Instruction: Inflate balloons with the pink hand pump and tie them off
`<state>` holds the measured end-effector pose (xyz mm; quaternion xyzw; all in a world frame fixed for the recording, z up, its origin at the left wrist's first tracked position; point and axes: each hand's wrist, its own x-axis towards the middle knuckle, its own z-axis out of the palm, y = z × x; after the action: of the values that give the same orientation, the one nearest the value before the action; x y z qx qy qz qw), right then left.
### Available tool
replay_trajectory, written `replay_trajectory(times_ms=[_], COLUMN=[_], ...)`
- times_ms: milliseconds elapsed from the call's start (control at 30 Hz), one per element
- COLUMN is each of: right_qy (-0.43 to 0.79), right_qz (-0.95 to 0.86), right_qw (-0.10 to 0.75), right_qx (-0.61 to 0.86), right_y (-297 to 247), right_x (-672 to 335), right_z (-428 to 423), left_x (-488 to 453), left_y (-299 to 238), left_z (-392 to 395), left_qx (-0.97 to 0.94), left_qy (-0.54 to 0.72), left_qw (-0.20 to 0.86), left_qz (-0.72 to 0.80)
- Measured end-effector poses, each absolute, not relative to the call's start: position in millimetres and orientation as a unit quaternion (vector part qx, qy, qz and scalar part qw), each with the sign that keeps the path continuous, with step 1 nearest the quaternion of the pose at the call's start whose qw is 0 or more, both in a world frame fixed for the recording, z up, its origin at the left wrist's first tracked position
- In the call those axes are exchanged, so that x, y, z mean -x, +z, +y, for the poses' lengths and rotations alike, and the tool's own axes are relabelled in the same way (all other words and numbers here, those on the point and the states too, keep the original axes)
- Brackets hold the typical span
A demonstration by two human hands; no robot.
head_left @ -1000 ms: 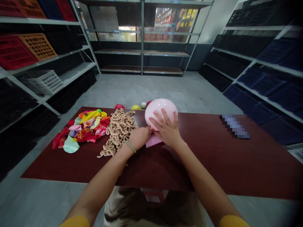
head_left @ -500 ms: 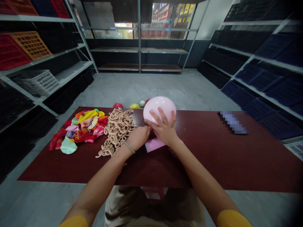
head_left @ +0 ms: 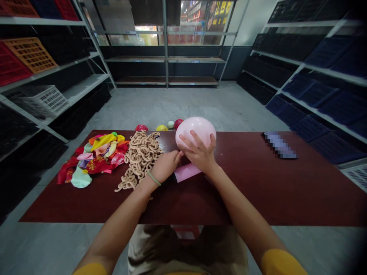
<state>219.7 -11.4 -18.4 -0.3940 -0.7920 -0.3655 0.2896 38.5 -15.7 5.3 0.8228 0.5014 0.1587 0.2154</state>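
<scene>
An inflated pink balloon [head_left: 197, 128] rests on the dark red table [head_left: 258, 183]. My right hand [head_left: 199, 152] lies over its near side with fingers spread, pressing it. My left hand [head_left: 165, 165] is closed and pinches at the balloon's neck, right beside the right hand. A pink cylinder [head_left: 186, 172], likely a pump, lies on the table under both hands. A heap of beige chain-like loops [head_left: 140, 154] sits just left of my left hand. Further left lies a pile of flat coloured balloons [head_left: 94, 156].
Small inflated balloons [head_left: 162, 127] lie on the floor beyond the table's far edge. A blurred object [head_left: 279, 145] sits at the table's far right. Metal shelves with crates line the left [head_left: 43, 99], right and back walls.
The hands and the pink balloon have stayed almost in place. More of the pink cylinder shows under the hands. The view has shifted slightly.
</scene>
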Motion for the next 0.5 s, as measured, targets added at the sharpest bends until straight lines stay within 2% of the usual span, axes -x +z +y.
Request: replay_trajectory(times_ms=[100, 167, 233, 367, 500], right_qy=[-0.378, -0.365, -0.339, -0.292, -0.277], right_qz=[-0.782, -0.786, -0.794, -0.81, -0.814], right_qw=[0.294, 0.285, 0.267, 0.22, 0.227], right_qx=[0.398, 0.411, 0.428, 0.459, 0.457], right_y=[-17, -19, -21, -24, -25], right_x=[-224, -228, -230, -233, -233], right_z=[-11, -11, -12, -15, -15], left_x=[-34, -31, -30, -28, -27], left_y=[6, 6, 5, 2, 0], left_z=[-11, -9, -8, -5, -2], left_qx=[-0.753, -0.675, -0.606, -0.554, -0.552], left_qy=[0.236, 0.256, 0.267, 0.29, 0.313], left_qw=[0.39, 0.523, 0.61, 0.638, 0.609], left_qz=[0.473, 0.453, 0.435, 0.45, 0.475])
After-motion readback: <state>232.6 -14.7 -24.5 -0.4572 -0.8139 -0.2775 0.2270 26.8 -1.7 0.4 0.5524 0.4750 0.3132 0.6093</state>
